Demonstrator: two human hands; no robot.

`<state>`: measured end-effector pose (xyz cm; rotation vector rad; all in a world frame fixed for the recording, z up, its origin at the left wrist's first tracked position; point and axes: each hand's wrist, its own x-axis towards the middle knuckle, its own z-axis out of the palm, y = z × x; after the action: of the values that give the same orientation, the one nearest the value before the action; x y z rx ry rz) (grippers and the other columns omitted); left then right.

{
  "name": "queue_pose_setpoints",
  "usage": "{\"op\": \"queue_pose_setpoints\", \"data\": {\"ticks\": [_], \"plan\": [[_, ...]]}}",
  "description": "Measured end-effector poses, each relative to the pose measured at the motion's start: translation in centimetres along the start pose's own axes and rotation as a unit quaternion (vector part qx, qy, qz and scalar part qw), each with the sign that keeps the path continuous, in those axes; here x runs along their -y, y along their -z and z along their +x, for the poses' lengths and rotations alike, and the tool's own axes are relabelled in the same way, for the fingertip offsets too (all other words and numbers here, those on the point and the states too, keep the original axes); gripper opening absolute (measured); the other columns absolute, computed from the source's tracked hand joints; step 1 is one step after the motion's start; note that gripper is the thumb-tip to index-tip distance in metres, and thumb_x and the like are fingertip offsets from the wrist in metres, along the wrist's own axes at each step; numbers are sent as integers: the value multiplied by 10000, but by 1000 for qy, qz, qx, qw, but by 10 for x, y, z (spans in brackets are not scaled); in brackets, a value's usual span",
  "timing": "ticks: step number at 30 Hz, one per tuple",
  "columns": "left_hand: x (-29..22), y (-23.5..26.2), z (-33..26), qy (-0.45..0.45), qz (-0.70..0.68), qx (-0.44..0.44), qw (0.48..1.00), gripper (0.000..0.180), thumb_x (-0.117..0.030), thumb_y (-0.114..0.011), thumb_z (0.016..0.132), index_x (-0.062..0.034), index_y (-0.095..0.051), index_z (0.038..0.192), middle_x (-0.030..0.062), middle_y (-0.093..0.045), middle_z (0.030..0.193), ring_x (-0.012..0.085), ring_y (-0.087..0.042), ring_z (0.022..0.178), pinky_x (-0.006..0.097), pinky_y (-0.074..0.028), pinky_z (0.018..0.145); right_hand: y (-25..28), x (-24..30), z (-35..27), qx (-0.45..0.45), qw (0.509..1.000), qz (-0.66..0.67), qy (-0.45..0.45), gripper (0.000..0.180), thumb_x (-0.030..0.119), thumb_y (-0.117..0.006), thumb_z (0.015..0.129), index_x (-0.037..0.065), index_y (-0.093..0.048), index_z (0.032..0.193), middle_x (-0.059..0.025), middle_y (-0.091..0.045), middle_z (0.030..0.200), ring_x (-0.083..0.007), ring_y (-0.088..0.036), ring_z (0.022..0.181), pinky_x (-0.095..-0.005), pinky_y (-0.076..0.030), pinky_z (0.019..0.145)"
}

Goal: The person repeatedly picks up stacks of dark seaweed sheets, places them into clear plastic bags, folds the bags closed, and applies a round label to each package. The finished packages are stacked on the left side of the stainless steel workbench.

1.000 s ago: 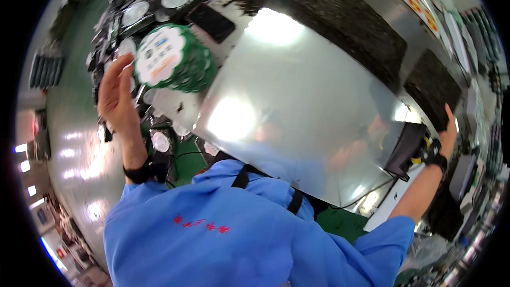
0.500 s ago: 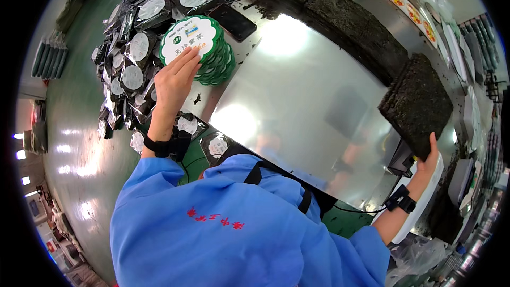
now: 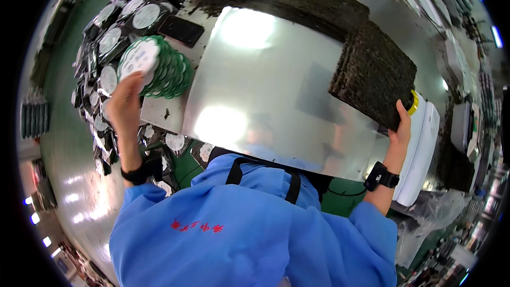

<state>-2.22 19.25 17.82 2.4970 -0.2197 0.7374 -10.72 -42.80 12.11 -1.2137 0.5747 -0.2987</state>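
My left hand (image 3: pixel 126 98), slightly blurred, pinches the lower edge of a round scalloped paper label (image 3: pixel 139 57), white with a green border. That label juts left from a leaning stack of similar green-edged labels (image 3: pixel 172 72) at the worktable's left edge. Over at the right, my right hand (image 3: pixel 400 126) grips the near corner of a small stack of dried seaweed sheets (image 3: pixel 380 72). The seaweed is dark and square, tilted above the right part of a shiny metal sheet (image 3: pixel 255 85). The fingers beneath the seaweed are hidden.
A black phone (image 3: pixel 181 31) lies behind the labels. Many black packets with round white labels (image 3: pixel 146 16) are heaped on the left. More seaweed stacks (image 3: pixel 303 0) line the far side. A white object with a yellow ring (image 3: pixel 417 149) stands beside my right hand.
My left hand has drawn the top label leftward, partly off the stack. My right hand has brought the seaweed slightly inward over the metal sheet. The whole view has also shifted.
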Motion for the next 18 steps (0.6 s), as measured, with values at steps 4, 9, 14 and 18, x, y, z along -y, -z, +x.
{"op": "queue_pose_setpoints", "data": {"ticks": [4,9,14,18], "plan": [[-58,28,28,-8,-128,-17,992,78,63,-637,867,45,-676,933,101,-665,1002,163,-615,919,265,-497,791,-1,3,-7,-25,1000,-12,-5,512,214,-726,858,-70,-549,1246,-133,-636,1193,-219,-633,1054,-345,-492,941],[-127,-105,49,-25,-300,336,892,89,-61,-698,828,14,-683,874,60,-625,828,142,-599,785,263,-474,688,-1,1,-8,-36,999,1,-12,521,229,-726,859,-71,-549,1246,-127,-643,1178,-213,-636,1039,-336,-489,939],[-151,-257,21,2,-272,445,853,94,-152,-741,812,-61,-741,836,43,-696,838,164,-636,727,296,-511,670,8,-3,-9,-58,998,-6,-22,497,237,-730,859,-82,-571,1204,-127,-658,1136,-204,-649,991,-329,-506,896],[-152,-310,6,-7,-247,418,874,91,-201,-731,787,-119,-749,822,40,-683,847,232,-629,824,345,-495,758,12,-10,-11,-75,997,-10,-33,462,236,-735,856,-84,-596,1157,-123,-674,1079,-197,-661,934,-320,-520,859]]}}
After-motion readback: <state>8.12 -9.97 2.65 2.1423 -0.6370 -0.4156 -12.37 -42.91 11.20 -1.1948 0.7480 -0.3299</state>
